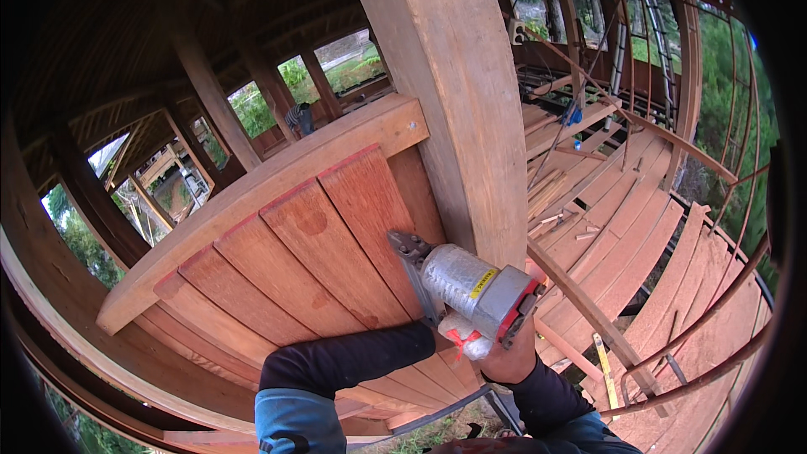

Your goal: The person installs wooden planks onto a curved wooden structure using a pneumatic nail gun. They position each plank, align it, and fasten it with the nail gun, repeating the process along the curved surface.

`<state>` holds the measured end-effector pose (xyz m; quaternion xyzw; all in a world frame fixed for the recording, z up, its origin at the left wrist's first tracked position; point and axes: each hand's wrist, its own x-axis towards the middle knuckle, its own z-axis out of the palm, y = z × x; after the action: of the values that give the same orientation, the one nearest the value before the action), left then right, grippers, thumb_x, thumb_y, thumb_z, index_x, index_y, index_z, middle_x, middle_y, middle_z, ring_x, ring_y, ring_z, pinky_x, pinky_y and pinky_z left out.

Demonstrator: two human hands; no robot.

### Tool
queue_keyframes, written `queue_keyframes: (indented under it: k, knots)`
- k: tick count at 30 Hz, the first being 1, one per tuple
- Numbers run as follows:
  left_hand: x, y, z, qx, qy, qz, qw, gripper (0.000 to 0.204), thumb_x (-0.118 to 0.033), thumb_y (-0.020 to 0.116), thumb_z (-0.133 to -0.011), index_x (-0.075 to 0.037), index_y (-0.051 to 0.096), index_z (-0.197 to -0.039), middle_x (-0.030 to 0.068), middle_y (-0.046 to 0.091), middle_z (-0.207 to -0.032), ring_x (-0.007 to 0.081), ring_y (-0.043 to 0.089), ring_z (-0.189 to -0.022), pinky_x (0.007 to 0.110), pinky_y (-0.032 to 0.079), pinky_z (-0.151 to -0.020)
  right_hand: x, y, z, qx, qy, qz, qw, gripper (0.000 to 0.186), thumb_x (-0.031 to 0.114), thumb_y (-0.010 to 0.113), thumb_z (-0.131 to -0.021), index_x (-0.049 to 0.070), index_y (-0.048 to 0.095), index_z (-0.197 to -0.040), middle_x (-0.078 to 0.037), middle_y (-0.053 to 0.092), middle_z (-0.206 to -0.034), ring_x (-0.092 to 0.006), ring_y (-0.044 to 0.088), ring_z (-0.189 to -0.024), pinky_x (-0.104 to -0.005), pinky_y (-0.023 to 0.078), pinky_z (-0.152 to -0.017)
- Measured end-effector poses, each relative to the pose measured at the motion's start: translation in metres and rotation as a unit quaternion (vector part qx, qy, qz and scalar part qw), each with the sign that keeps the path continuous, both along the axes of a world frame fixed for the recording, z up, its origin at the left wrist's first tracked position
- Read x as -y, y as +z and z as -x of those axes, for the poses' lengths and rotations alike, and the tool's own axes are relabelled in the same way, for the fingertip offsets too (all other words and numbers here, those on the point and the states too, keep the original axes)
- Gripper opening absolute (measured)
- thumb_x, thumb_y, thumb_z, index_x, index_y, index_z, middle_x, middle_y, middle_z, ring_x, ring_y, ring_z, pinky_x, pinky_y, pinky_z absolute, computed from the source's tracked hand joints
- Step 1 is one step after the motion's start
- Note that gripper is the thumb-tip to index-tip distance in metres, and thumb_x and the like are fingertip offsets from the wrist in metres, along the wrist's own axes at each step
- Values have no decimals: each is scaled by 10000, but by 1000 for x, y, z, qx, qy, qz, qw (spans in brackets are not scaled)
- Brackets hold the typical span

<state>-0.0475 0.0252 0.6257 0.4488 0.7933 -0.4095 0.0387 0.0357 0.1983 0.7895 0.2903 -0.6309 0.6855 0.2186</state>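
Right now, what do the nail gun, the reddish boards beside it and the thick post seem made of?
Nail gun: probably metal, given its scuffed silvery sheen. Reddish boards: wood, with visible grain; any coating is unclear. Thick post: likely wood, paler and matt, with faint streaks.

Dull-sheened metal nail gun [458, 279], matt wooden boards [313, 244], smooth-looking wooden post [458, 76], matt cloth sleeve [345, 360].

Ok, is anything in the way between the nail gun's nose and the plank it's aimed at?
Nothing visible. The nail gun, held in the right hand, has its nose over the reddish plank with no object showing between; whether they touch can't be judged. The wooden post stands to the right.
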Motion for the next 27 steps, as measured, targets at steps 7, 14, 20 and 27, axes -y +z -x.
queue_keyframes:
  k: [7,14,20,27]
  knots:
    - [-5,4,6,7,2,-3,1000,197,-270,625,-844,-145,744,-939,94,711,-975,261,657,-989,516,451,-832,2,0,-1,30,27,8,999,379,99,774,-676,38,654,-1030,-141,646,-1015,-346,625,-924,-422,499,-825]
    - [-3,4,0,15,1,-2,1000,195,-268,623,-844,-144,743,-934,93,710,-972,259,657,-988,513,451,-830,1,-8,0,65,46,27,996,402,122,779,-663,37,645,-1032,-146,639,-1031,-349,624,-936,-422,498,-829]
    - [-5,2,-2,20,3,-2,1000,194,-267,622,-844,-143,743,-931,93,710,-969,258,657,-987,511,451,-828,3,-7,1,44,40,34,998,408,131,789,-665,41,649,-1037,-148,641,-1039,-353,621,-945,-430,494,-831]
    - [-8,8,1,26,-1,-3,1000,192,-266,621,-844,-142,742,-927,92,710,-966,256,656,-986,508,452,-827,1,-5,-1,48,34,29,998,406,117,787,-670,41,652,-1045,-148,642,-1033,-355,623,-936,-429,496,-827]
